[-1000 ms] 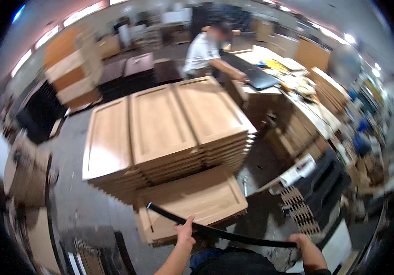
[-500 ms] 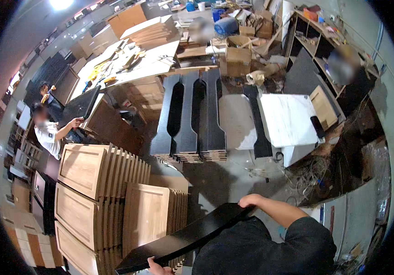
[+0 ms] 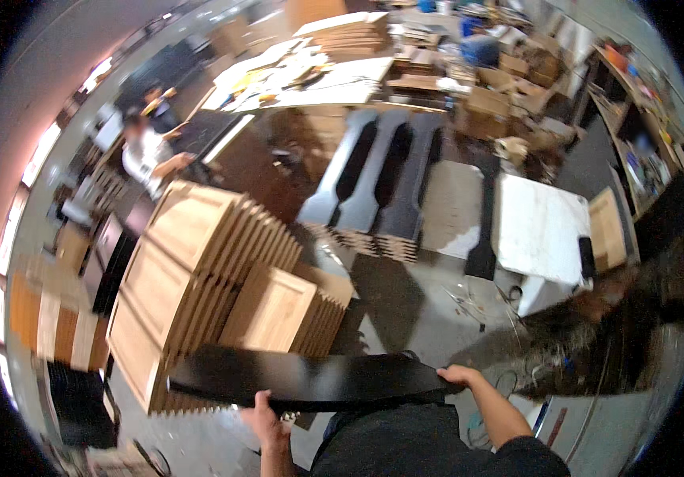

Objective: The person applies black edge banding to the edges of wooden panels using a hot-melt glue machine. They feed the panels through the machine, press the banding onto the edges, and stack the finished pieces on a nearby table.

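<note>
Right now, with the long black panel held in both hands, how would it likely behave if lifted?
The long black panel is probably stiff: it spans the left hand and right hand without clear sag. Its face shows a smooth sheen, so it may be slippery. One end juts past the left hand, so that end might dip if the grip loosened.

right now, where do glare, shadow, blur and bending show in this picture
Head view: the black board in the left hand and right hand has a soft sheen; head view: glare brightens the white tabletop; head view: the co-worker's white shirt is blurred; head view: a dark shadow crosses the floor; head view: the window row curves.
</note>
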Demonstrator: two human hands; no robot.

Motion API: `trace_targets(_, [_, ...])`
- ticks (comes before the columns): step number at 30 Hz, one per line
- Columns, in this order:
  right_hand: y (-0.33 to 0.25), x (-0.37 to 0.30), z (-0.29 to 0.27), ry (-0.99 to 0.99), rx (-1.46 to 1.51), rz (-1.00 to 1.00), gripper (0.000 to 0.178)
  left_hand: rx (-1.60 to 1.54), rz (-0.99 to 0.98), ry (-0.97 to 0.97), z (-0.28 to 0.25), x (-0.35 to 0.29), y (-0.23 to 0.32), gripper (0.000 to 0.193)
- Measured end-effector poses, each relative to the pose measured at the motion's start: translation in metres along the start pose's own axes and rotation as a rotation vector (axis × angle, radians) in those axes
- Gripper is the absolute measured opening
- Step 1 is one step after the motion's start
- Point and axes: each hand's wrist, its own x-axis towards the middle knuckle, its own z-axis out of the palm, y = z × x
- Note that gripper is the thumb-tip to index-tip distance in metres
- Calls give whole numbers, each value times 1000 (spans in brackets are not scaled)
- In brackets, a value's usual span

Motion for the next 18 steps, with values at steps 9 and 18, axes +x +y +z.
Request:
trace_targets(9, [83,-15,41,160,126,243,86,-320,102,-89,-55,-108,0,64])
trace_targets(18, [0,-31,65,100,-291,119,80,-587,98,108,-172,-210,-51,78])
